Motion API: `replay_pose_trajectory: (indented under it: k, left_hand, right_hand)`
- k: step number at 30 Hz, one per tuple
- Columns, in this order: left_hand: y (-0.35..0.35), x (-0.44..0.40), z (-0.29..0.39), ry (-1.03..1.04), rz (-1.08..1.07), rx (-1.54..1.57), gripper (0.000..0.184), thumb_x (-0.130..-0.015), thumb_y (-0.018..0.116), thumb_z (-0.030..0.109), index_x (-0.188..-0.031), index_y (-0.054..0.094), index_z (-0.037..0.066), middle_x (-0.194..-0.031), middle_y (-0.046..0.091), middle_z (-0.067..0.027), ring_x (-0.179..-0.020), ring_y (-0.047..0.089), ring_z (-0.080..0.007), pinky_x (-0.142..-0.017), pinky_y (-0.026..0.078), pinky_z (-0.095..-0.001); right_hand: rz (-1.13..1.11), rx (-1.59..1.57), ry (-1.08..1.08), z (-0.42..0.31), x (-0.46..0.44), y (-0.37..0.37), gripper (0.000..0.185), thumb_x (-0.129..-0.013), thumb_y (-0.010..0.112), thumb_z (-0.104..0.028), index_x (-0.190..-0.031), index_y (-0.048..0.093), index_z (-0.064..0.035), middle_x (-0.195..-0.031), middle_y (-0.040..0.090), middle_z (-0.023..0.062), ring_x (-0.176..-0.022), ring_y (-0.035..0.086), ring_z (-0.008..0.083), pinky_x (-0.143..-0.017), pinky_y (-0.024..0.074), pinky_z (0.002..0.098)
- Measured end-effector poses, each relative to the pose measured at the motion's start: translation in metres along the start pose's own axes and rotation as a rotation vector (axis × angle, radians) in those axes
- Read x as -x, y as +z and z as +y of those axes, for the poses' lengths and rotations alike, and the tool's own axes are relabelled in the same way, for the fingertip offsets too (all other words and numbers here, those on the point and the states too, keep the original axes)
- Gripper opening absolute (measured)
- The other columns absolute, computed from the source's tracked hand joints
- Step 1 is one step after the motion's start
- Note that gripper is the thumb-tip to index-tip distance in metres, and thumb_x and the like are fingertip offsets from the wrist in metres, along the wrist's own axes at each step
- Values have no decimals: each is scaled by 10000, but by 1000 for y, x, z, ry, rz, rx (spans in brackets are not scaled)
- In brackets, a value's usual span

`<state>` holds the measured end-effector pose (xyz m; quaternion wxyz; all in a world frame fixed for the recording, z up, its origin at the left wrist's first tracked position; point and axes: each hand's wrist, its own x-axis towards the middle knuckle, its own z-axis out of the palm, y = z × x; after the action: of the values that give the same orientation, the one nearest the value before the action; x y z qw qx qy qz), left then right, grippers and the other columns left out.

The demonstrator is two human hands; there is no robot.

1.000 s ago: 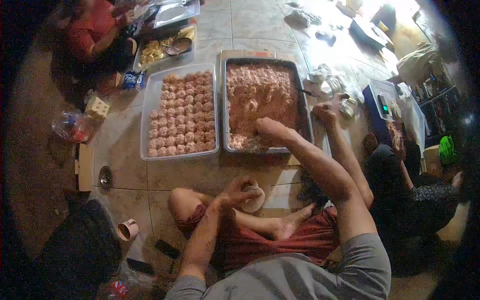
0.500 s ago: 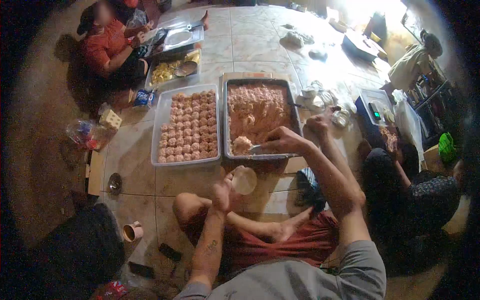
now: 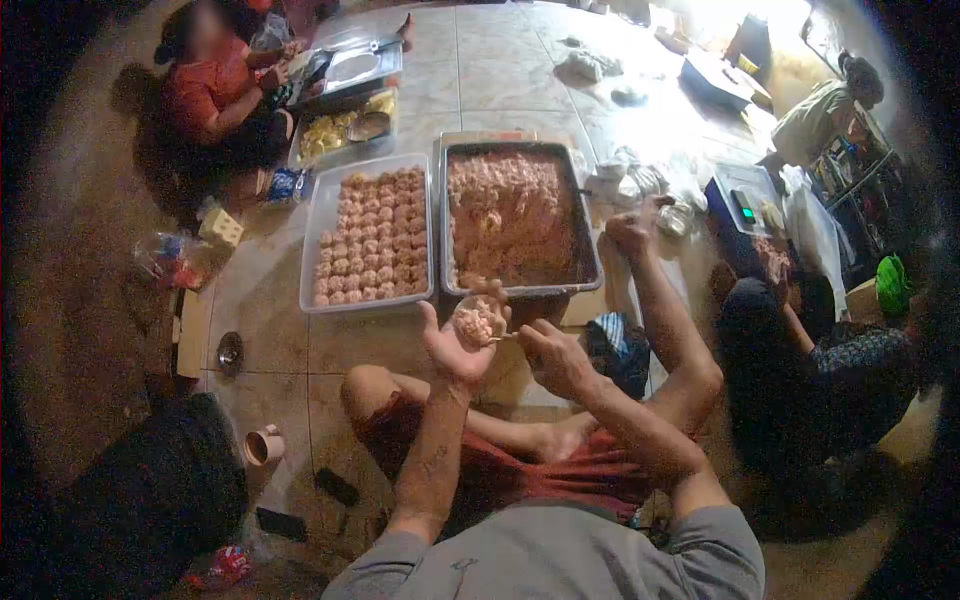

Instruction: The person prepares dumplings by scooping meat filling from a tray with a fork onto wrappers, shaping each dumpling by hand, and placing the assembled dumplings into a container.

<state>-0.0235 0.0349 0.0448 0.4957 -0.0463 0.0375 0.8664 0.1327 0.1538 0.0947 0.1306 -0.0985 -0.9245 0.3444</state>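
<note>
My left hand (image 3: 452, 348) is held palm up in front of the two trays, its fingers spread under a round dumpling wrapper. A lump of pink minced filling (image 3: 478, 322) lies on that wrapper and covers most of it. Beside it, my right hand (image 3: 556, 358) grips a small spatula (image 3: 503, 337), whose tip touches the filling. Just beyond my hands stands a dark-rimmed tray (image 3: 594, 262) with a broad mass of minced filling (image 3: 515, 215). To its left, a clear plastic tub (image 3: 312, 240) holds rows of shaped dumplings (image 3: 372, 240).
A bare foot (image 3: 632, 228) extends along the filling tray's right side. A mug (image 3: 264, 446) and a small metal bowl (image 3: 230, 352) stand on the floor at left. One person (image 3: 210, 90) sits at far left, another (image 3: 850, 390) at right near a digital scale (image 3: 746, 207).
My right hand has drawn back from the filling tray with the spatula to my left hand. The wrapper, bare before, now carries a lump of filling.
</note>
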Motion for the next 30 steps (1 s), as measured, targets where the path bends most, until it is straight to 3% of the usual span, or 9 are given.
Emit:
replay_pose_trajectory:
  k: [5, 7, 10, 15, 18, 20, 25, 27, 30]
  left_hand:
    - [-26, 6, 11, 122, 132, 161, 903, -973, 318, 715, -1315, 505, -100, -1286, 604, -243, -1182, 579, -390, -1046, 452, -530]
    - [-24, 6, 14, 73, 87, 120, 931, -969, 296, 729, -1305, 497, -115, -1308, 579, -269, -1205, 559, -414, -1067, 432, -550]
    - [-8, 11, 12, -291, 198, -21, 986, -959, 244, 755, -1323, 452, -138, -1364, 508, -323, -1279, 491, -473, -1111, 373, -593]
    - [-35, 22, 19, -320, -10, 67, 882, -997, 280, 687, -1326, 458, -111, -1355, 523, -309, -1248, 529, -462, -1056, 453, -590]
    - [-11, 20, 12, -122, 238, -118, 837, -1004, 298, 672, -1318, 475, -83, -1319, 562, -291, -1183, 589, -433, -972, 526, -551]
    - [-19, 19, 19, -36, 192, -140, 821, -1006, 291, 672, -1300, 491, -68, -1275, 597, -279, -1106, 634, -404, -913, 559, -518]
    - [-58, 21, 27, -134, 23, -119, 795, -988, 368, 676, -1271, 517, -52, -1309, 582, -277, -1110, 622, -389, -949, 524, -529]
    - [-55, 24, 21, -9, 166, -223, 790, -992, 370, 670, -1275, 506, -54, -1303, 581, -280, -1105, 622, -391, -923, 539, -519]
    - [-35, 34, 20, 125, 231, -324, 806, -992, 367, 672, -1302, 489, -61, -1333, 561, -289, -1102, 622, -397, -933, 538, -506]
  right_hand:
    - [-248, 305, 189, -39, 2, -46, 316, -870, 608, -53, -1174, 583, -138, -1036, 604, 165, -901, 667, 396, -710, 553, 482]
    - [-224, 286, 133, -31, -3, -48, 335, -876, 600, -58, -1197, 587, -153, -1040, 619, 154, -884, 674, 385, -701, 557, 470]
    - [-258, 177, -42, -5, -13, -36, 368, -875, 593, -63, -1227, 590, -169, -1053, 613, 139, -873, 677, 380, -713, 551, 481]
    - [-288, 365, 29, -23, -16, -51, 369, -856, 604, -47, -1216, 580, -126, -1040, 604, 159, -866, 664, 409, -718, 539, 501]
    - [13, 76, -103, 0, -22, -32, 256, -893, 633, -90, -1145, 599, -68, -967, 616, 171, -827, 670, 358, -710, 545, 452]
    - [69, -165, 319, -1, -27, -29, 203, -941, 656, -173, -1071, 619, -22, -883, 632, 132, -749, 638, 273, -697, 537, 387]
    - [128, -752, 501, 48, -37, 46, 269, -993, 635, -266, -1049, 641, -3, -846, 625, 43, -700, 572, 142, -639, 513, 315]
    - [164, -1118, 825, 66, -30, 82, 278, -1006, 616, -279, -1054, 638, -6, -854, 618, 41, -715, 567, 107, -590, 507, 299]
    - [287, -890, 642, 82, 12, 122, 250, -1014, 601, -271, -1067, 633, -28, -865, 618, 34, -715, 575, 108, -552, 499, 299]
